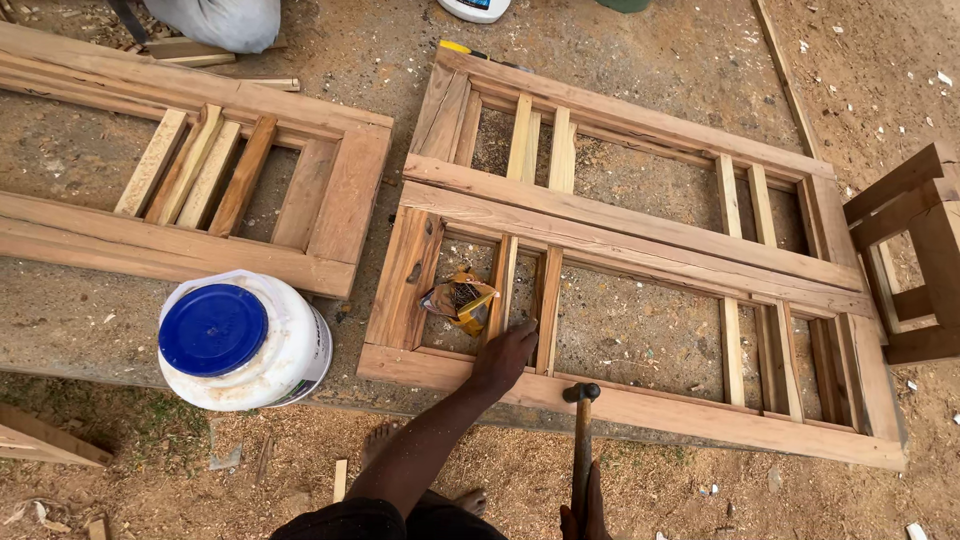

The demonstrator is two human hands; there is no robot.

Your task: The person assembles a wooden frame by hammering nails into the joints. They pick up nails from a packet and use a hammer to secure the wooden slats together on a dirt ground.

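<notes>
While the left hand (pixel 505 355) presses flat, fingers spread, on a slat (pixel 500 290) of the wooden frame (pixel 640 405) at lower centre, the right hand (pixel 585 510) clasps the hammer (pixel 581 392), best swung short and square.

A worker's bare left forearm and left hand (pixel 505 352) extend from a dark short sleeve at the frame's lower edge. The right hand (pixel 585 510) is ungloved. Bare feet show below, toes uncovered, no footwear.
</notes>
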